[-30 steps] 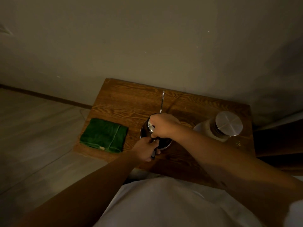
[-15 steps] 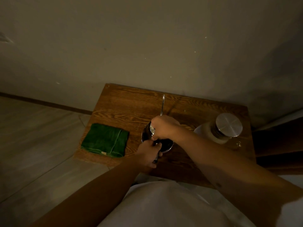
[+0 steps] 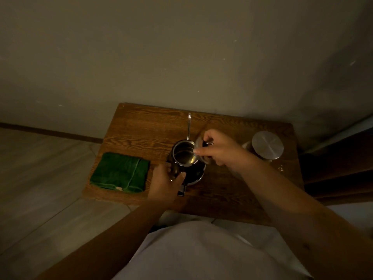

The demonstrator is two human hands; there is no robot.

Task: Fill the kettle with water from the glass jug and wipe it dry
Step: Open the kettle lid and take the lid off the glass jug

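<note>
With the left hand [image 3: 165, 182] closed on the kettle [image 3: 184, 158] mid-table and the right hand [image 3: 219, 149] pinching its lid [image 3: 199, 146] just beside the mouth, park the lid clear — then fetch the glass jug [image 3: 264, 146] at far right.

Steel kettle [image 3: 184, 156] upright, lid off, mid-table; glass jug [image 3: 264, 147] capped, far right; green cloth [image 3: 121, 172] folded, left.

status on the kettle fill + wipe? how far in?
Early. Done: the kettle is open, its mouth uncovered. In hand: the right hand holds the lid just beside the opening, while the left hand grips the kettle by its handle. Left: the glass jug stands capped and untouched, so no pouring yet; the green cloth lies folded on the table, so no wiping.
</note>
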